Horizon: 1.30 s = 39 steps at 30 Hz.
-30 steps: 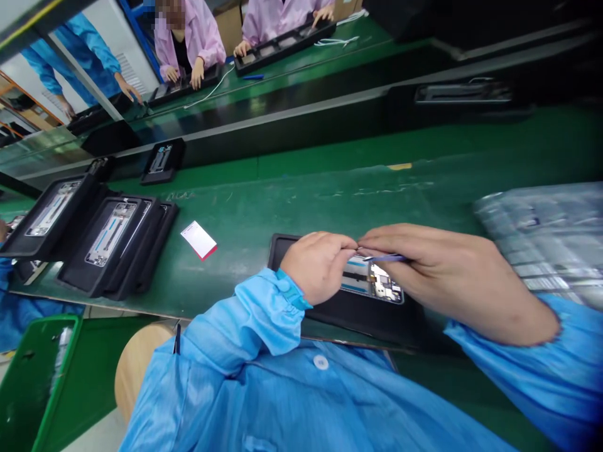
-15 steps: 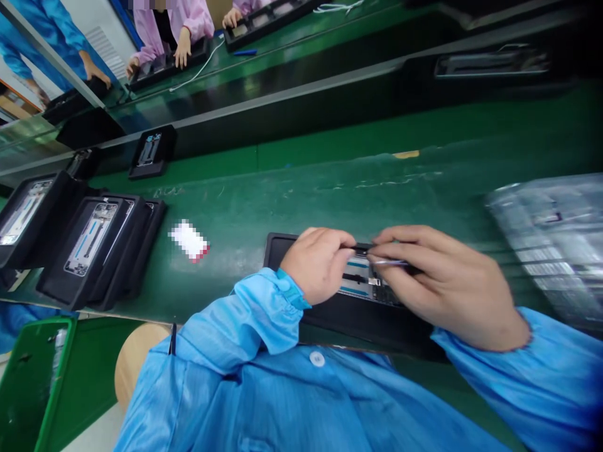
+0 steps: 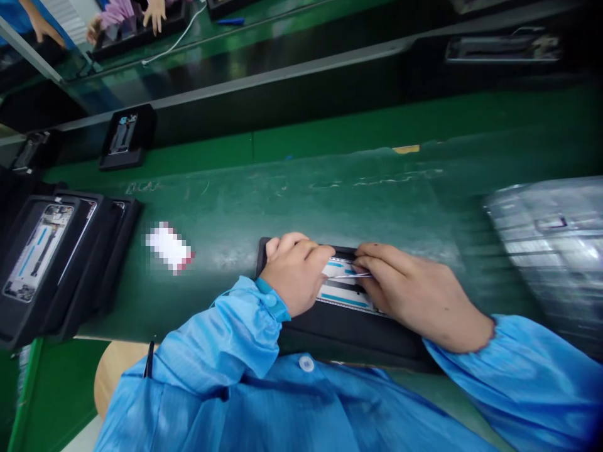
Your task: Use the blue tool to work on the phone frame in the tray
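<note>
Head view: an opened, slim electronic device [image 3: 346, 300] is being held within a shallow black tray [image 3: 342, 324] at the near edge of a green bench [image 3: 264, 188], its pale interior and blue strips being exposed between two hands. Its left end is being covered by the left hand [image 3: 299, 276], whose fingers are being bent over it; whether they are being closed on anything cannot be told. A thin metal tool [image 3: 349, 275] is being gripped between the thumb and fingers of the right hand [image 3: 409, 292], its shaft being directed across the device toward the left fingertips; contact between tool and device cannot be made out. To the left, a pixelated white-and-red card [image 3: 167, 247] is being supported by the bench, and farther left a similar device [image 3: 38, 254] is being carried in the foremost of several overlapping black trays [image 3: 94, 282]. At the right, shiny translucent wrapping [image 3: 556, 251] is being shown in part. Toward the back, a co-worker's hand [image 3: 154, 14] is being held near a white cable [image 3: 175, 44].
</note>
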### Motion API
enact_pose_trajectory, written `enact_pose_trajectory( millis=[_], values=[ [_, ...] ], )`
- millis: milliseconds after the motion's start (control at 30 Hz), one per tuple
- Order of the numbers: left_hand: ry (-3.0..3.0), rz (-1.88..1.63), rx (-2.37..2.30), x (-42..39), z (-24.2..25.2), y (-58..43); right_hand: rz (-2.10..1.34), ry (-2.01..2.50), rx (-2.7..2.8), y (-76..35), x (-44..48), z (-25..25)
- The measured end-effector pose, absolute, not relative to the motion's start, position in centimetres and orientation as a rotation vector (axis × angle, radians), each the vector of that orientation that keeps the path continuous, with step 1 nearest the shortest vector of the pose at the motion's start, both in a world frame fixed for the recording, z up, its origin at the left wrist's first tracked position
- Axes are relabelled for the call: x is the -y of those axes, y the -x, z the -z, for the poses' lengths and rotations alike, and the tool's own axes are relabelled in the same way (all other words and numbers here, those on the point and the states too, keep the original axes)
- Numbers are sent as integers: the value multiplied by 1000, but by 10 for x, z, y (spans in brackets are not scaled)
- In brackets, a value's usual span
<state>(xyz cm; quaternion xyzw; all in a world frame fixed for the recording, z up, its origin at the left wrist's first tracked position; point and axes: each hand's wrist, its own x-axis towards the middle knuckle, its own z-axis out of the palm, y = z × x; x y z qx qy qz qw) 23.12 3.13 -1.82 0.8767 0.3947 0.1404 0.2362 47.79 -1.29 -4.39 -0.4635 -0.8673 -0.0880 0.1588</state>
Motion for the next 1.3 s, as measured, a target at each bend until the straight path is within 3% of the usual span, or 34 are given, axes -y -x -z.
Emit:
enact_pose_trajectory(
  millis=[633, 1167, 1300],
  values=[
    [-2394, -349, -1072, -32, 17, -232, 196, 1382, 2452, -477, 16, 32],
    [-2313, -380, -1112, -34, 20, -231, -873, 1613, 2362, -482, -52, 3],
    [-2283, -365, -1109, -35, 18, -231, -945, 1707, 2262, -483, -57, 1]
  ],
)
